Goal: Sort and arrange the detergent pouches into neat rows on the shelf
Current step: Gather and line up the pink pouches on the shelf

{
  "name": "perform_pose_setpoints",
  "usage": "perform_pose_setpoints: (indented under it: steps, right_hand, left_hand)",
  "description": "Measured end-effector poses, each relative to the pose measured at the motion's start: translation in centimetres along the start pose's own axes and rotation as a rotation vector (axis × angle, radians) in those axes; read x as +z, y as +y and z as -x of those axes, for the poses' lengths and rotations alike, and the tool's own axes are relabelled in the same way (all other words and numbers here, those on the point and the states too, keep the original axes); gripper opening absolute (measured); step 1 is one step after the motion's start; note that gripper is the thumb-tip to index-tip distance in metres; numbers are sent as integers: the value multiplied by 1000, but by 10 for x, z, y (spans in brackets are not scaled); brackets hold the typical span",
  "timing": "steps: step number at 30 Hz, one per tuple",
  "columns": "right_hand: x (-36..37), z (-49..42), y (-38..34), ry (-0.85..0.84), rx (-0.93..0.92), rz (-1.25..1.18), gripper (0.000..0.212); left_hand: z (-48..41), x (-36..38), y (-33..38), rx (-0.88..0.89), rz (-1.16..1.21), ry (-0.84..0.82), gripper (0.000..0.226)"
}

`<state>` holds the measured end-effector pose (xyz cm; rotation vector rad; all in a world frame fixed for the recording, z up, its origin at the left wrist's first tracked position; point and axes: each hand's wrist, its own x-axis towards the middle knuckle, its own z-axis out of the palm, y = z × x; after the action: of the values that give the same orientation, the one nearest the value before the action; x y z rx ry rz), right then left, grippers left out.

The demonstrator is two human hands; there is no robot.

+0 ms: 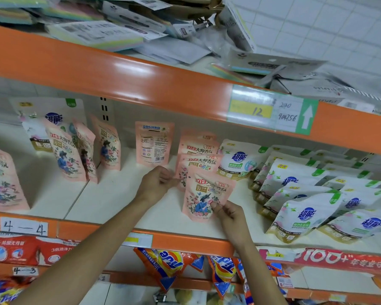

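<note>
right hand (227,213): fingers pinch front pink pouch (204,194) standing on shelf (119,194) | left hand (155,182): fingers curl at second pink pouch (199,165) edge, apparently pinching it | white pouches (306,214) just right

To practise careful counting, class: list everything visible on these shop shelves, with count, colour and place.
pink pouches: at least eight, pink, middle shelf, left and centre
front pink pouch: one, pink, front of centre row
white pouches: many, white, leaning rows at right
shelf rails: several, orange
price label: one, yellow and green, upper rail
orange bags: several, orange, lower shelf
left hand: one, at centre row's left edge, grip unclear
right hand: one, pinches front pink pouch's lower corner
</note>
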<state>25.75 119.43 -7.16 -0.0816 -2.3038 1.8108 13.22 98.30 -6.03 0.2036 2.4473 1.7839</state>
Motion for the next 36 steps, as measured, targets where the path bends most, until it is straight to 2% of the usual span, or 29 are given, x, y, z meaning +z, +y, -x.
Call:
perform_pose_setpoints:
  steps: [4,8,10,13,18,22,25,27,29,32,36]
  right_hand:
    - [0,-17,1,86,-68,104,31]
    - [6,-30,1,141,-35,109,22]
    - [14,-31,1,147,-34,86,24]
    - [24,-34,5,180,-18,84,24]
    - [27,-40,9,256,28,111,11]
    - [31,-32,5,294,35,223,10]
    - [31,-14,-1,416,124,221,26]
    - [32,4,-8,503,154,211,17]
    - [38,21,-15,453,166,216,13]
    - [66,33,-27,233,186,239,18]
    - [114,19,-43,68,84,228,18]
  left_hand:
    - [8,-28,-9,7,-15,18,16]
    - [15,-63,-16,12,-3,75,10]
    - [19,-77,-20,6,12,94,8]
    - [26,-91,-25,4,7,101,8]
    - [33,-105,-25,10,-18,102,10]
    - [39,-113,-28,15,-29,77,8]
    - [45,-121,-31,11,-57,61,6]
    - [49,-130,-34,20,-84,51,2]
    - [52,-140,-37,20,-89,56,2]
    - [56,-154,-39,13,-79,86,4]
    - [62,-168,-42,3,-57,107,4]
